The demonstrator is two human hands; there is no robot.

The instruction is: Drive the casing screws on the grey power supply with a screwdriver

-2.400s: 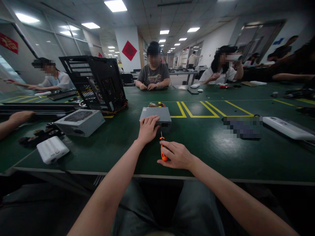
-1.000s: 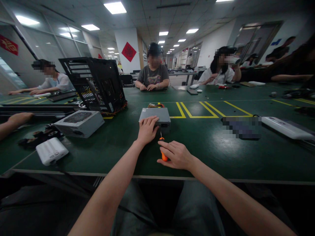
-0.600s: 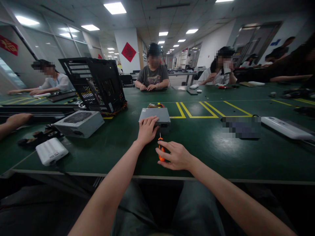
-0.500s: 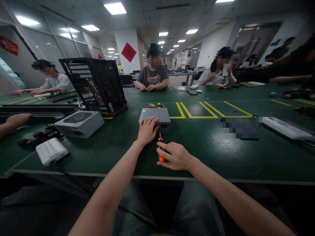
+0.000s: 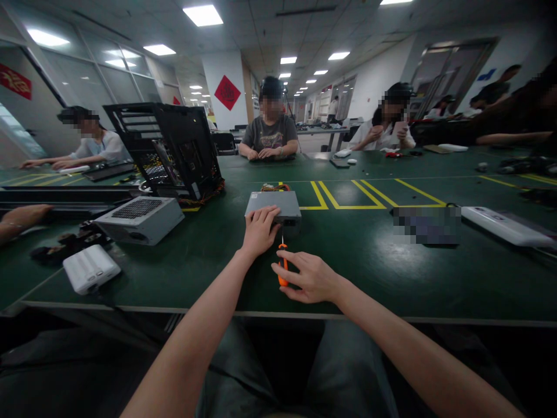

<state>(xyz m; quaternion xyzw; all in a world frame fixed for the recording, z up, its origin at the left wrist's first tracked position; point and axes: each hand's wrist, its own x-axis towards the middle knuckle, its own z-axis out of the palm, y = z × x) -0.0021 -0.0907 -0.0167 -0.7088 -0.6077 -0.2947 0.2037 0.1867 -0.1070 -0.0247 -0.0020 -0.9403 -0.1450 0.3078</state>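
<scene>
A grey computer power supply (image 5: 285, 201) lies on the green table in front of me, its socket side facing me and coloured cables behind it. My left hand (image 5: 261, 229) grips its near left part, fingers over the top and thumb down the front. In my right hand (image 5: 307, 276) is a screwdriver (image 5: 283, 273) with an orange and black handle, held between thumb and fingers. Its thin shaft points away from me to the lower front of the power supply. Whether the tip sits in a screw is too small to tell.
A second power supply (image 5: 141, 219) and an open black computer case (image 5: 174, 151) stand to the left. Nearer lies a white power bank (image 5: 91, 268) with a cable. At right is another white device (image 5: 505, 226). Another person's hand (image 5: 26, 220) reaches in from the left; people sit opposite.
My right hand's fingers have shifted slightly left around the screwdriver handle, which has moved a little left at its lower end. My left hand and the power supply stay in place.
</scene>
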